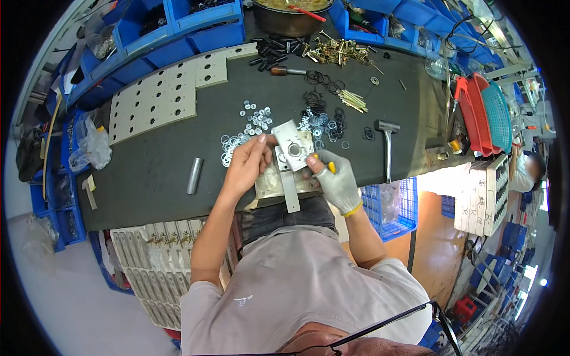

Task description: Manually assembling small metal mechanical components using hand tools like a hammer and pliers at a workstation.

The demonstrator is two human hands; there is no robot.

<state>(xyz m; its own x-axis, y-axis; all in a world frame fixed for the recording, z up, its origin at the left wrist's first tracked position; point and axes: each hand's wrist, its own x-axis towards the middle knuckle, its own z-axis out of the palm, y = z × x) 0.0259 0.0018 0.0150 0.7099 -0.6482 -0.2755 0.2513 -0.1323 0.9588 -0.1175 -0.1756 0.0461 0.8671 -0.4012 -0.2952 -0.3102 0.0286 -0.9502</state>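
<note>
In front of my body, a pale rectangular metal plate (285,132) with a round collared hole is tilted up. My gloved right hand (337,183) grips its right lower corner, thumb on the face; a yellow bit shows by the fingers. My bare left hand (246,166) is closed beside the plate's left edge, fingertips drawn together; whatever they pinch is hidden. Below the plate, a narrow metal strip (290,193) with small holes points toward me. It lies over a worn metal block (268,183) at the bench edge.
Silvery washers (258,120) and black rubber rings (317,98) lie beyond my hands. A hammer (388,148) rests at right, a metal cylinder (195,175) at left. Flat perforated plates (157,98) cover the far left; blue bins (208,29) line the back. A blue crate (401,207) stands right.
</note>
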